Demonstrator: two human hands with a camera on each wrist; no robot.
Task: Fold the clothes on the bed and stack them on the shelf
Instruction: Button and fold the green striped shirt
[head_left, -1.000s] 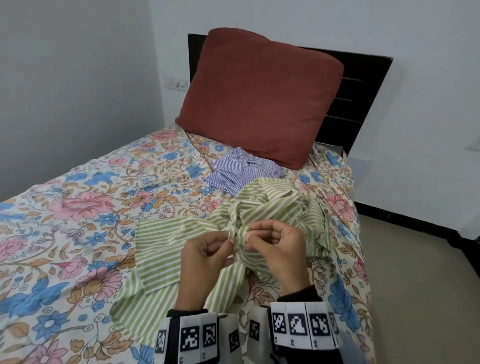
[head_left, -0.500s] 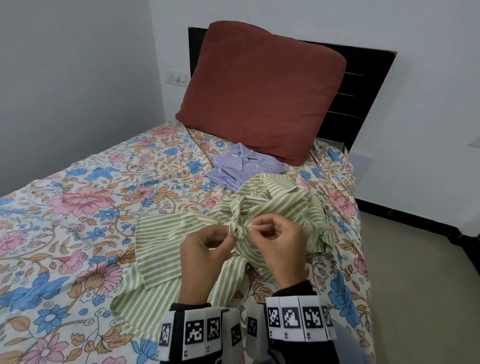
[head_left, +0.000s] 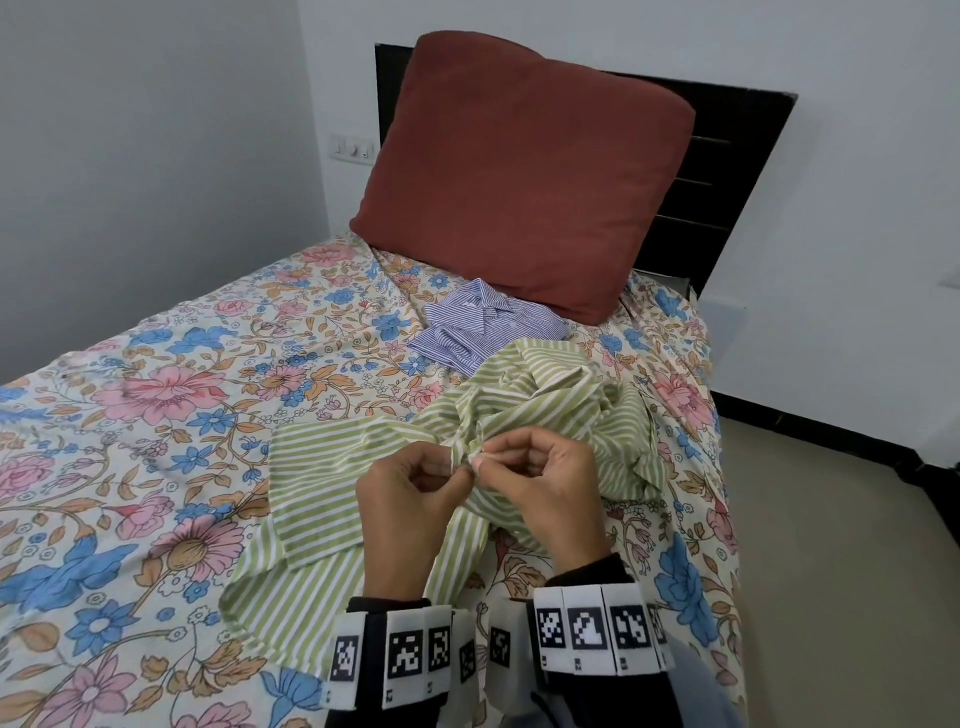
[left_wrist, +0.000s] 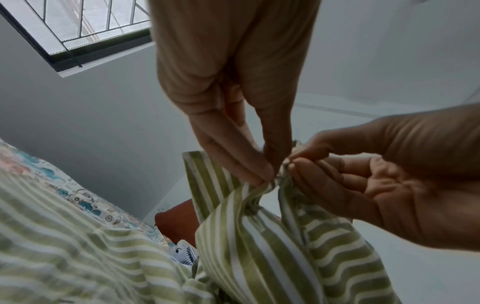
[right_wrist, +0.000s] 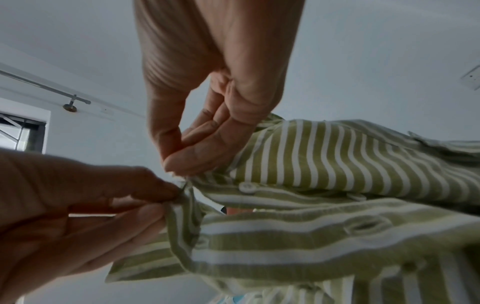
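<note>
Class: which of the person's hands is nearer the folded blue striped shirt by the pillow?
Right. The right hand lies below the blue striped shirt; the left hand sits farther toward the bed's foot.

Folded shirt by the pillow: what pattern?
Blue-and-white stripes on the folded shirt; head view shows it best.

Both hands meet in front of the body, thumbs and forefingers almost touching. The left hand (head_left: 410, 499) has its back turned up, thumb and forefinger pinching the edge of the green striped shirt (head_left: 322, 467), other fingers curled under. The right hand (head_left: 540, 483) pinches the same edge just beside it, its remaining fingers loosely bent. Both wrists wear black sleeves and bands of square markers
</note>
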